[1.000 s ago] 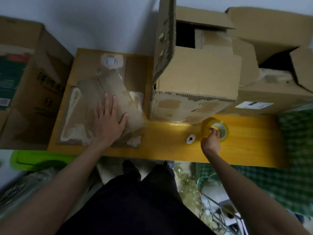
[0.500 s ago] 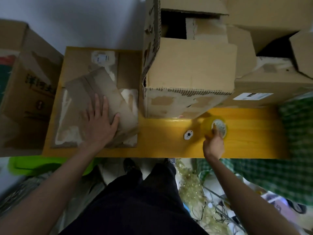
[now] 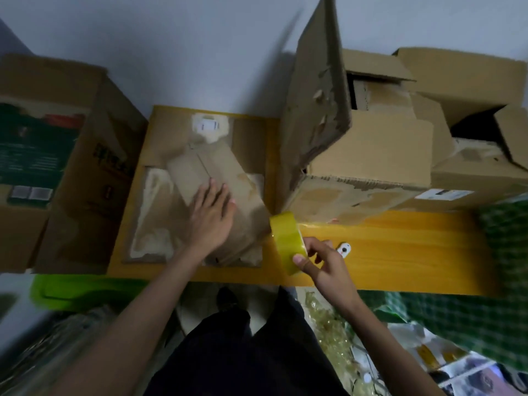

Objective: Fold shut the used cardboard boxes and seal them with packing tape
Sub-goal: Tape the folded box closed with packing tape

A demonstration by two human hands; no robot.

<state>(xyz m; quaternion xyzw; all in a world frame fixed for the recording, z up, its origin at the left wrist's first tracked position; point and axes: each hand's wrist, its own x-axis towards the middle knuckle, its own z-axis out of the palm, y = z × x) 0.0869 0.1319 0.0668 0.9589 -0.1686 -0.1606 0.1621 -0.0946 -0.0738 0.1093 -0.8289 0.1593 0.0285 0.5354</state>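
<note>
One box is in hand. Left hand (image 3: 211, 217) lies flat, fingers straight, pressing the folded flaps of the small box (image 3: 217, 192) on the yellow table (image 3: 400, 252). Right hand (image 3: 321, 260) pinches the tape roll (image 3: 287, 241), lifted just beside that box. No fresh tape visible on its seam: sealing not begun. Large box (image 3: 368, 155) behind has flaps open, untouched.

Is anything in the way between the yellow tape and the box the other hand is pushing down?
Nothing visible. The right hand holds the tape roll right at the near right corner of the small box, which the left hand presses flat. The big open box stands off to the right.
</note>
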